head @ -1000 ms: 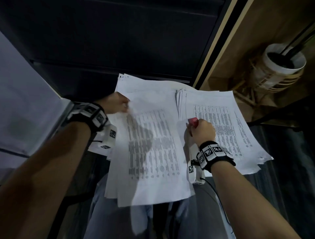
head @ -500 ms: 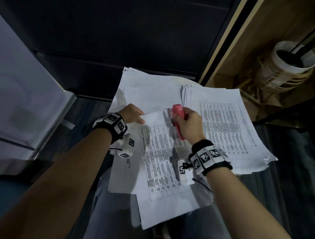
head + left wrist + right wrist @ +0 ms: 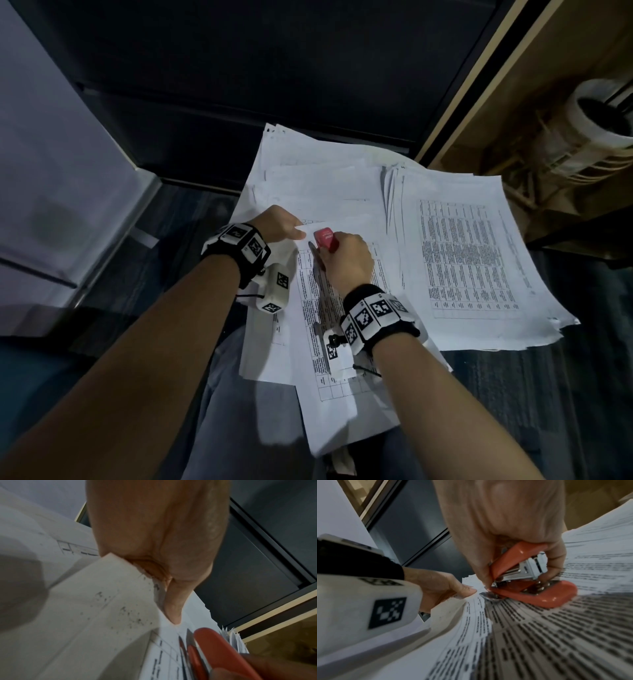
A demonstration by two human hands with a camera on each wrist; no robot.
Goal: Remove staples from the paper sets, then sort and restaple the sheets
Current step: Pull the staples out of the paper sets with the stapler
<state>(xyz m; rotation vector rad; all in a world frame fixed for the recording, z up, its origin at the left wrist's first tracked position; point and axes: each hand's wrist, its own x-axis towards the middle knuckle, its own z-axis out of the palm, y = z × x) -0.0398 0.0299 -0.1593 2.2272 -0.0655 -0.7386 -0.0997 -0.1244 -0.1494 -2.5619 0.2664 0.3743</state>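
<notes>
Lying across the person's lap, the printed paper set has its top corner pinched between the thumb and curled fingers of the left hand, which folds that corner up off the sheet below. The right hand has its fingers wrapped tightly around a red stapler, thumb on one side and fingers on the other; the stapler's base rests on the sheet right at the corner, with its metal tip touching the paper just beside the left thumb. In the right wrist view the stapler stands with its red top raised off its base and the metal magazine showing between them. Under the set lie more loose white sheets, and just to the right a thick second stack of table-printed pages fans out at its edges. Both wrists wear black bands with white marker tags. Near the far right, a white pot with dark stems in it sits in a woven basket on a wooden surface. A dark cabinet front fills the background, with a pale panel at the left and dark flooring below.
</notes>
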